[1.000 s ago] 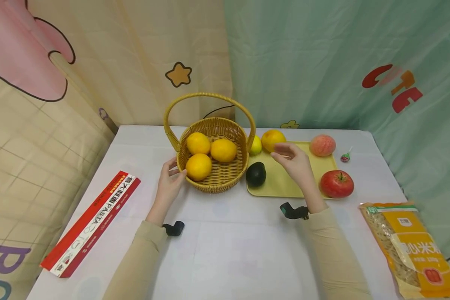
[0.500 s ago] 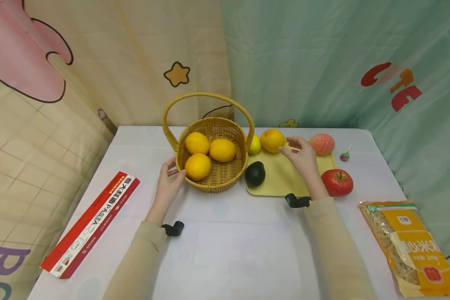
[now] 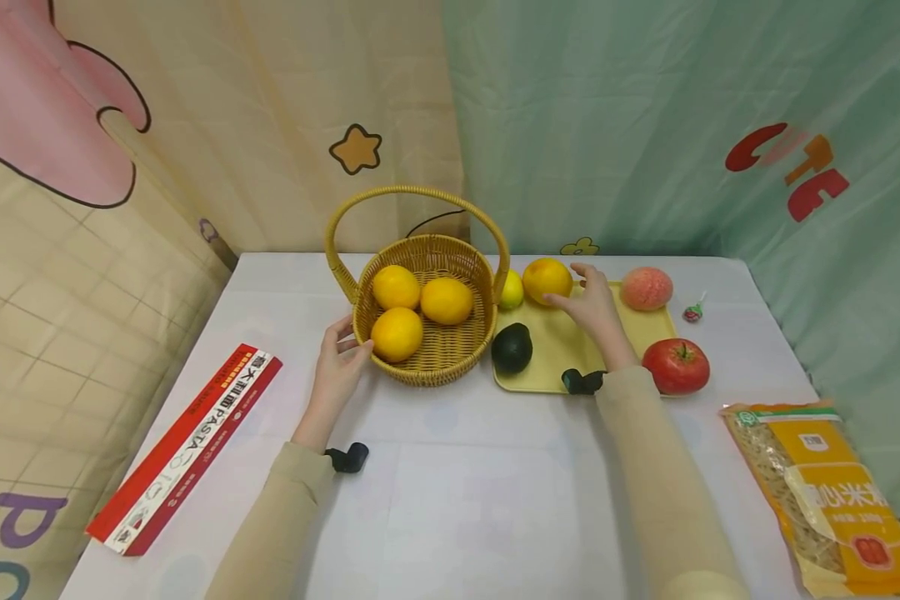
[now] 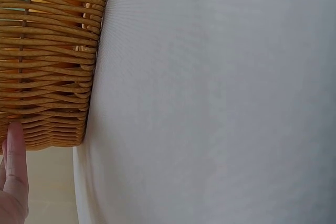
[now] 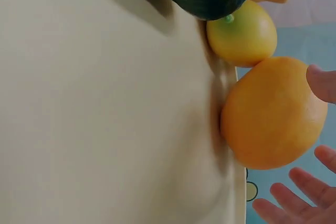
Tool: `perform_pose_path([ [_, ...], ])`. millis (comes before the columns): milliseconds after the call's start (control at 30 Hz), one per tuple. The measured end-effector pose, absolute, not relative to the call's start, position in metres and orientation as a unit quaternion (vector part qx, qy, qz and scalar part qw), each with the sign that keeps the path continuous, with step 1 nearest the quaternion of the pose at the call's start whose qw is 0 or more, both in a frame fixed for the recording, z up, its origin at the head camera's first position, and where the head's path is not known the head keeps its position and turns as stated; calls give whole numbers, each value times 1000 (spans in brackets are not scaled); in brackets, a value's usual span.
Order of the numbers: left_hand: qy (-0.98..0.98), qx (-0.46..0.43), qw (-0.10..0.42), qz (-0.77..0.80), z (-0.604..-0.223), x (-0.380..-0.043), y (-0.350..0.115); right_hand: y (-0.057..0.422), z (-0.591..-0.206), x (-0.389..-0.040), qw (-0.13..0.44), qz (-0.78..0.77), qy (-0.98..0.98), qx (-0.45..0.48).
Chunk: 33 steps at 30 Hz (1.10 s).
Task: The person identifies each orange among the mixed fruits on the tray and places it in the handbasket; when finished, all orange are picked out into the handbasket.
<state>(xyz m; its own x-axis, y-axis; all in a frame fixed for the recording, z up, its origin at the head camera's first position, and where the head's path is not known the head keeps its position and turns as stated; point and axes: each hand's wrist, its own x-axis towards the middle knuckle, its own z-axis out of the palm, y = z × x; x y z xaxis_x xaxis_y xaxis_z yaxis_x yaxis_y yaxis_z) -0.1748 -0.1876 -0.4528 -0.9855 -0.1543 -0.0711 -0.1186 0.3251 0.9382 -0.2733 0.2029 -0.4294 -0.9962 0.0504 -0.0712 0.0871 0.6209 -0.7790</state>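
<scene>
My left hand grips the near left rim of a wicker basket, thumb at the rim and fingers along the outer wall. In the left wrist view, fingers lie against the basket's weave. Three oranges sit inside it. My right hand reaches over the yellow tray, thumb and fingers spread beside another orange at the tray's back edge. In the right wrist view, the thumb overlaps that orange, while the other fingers are extended below it.
On the tray, a lemon and a dark avocado lie near the basket. A peach and a red apple are at its right. A lollipop, pasta bag and red pasta box lie farther out.
My right hand has moved right and back over the tray, then in toward the orange at the back edge, with its fingers spread wider. The left hand and basket stay put.
</scene>
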Motion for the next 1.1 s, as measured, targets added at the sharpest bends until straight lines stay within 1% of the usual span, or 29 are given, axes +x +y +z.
perform_pose_path([
  [367,-815,85,19,-573,-454,-174,-188,198,-435,-283,37,-429,902,20],
  [700,-820,78,39,-565,-458,-174,-188,193,-444,-290,20,-447,894,16],
  [933,-815,76,31,-574,-457,-175,-188,190,-445,-289,8,-462,886,26],
  [1100,-812,73,31,-578,-457,-175,-188,189,-445,-284,11,-460,887,44],
])
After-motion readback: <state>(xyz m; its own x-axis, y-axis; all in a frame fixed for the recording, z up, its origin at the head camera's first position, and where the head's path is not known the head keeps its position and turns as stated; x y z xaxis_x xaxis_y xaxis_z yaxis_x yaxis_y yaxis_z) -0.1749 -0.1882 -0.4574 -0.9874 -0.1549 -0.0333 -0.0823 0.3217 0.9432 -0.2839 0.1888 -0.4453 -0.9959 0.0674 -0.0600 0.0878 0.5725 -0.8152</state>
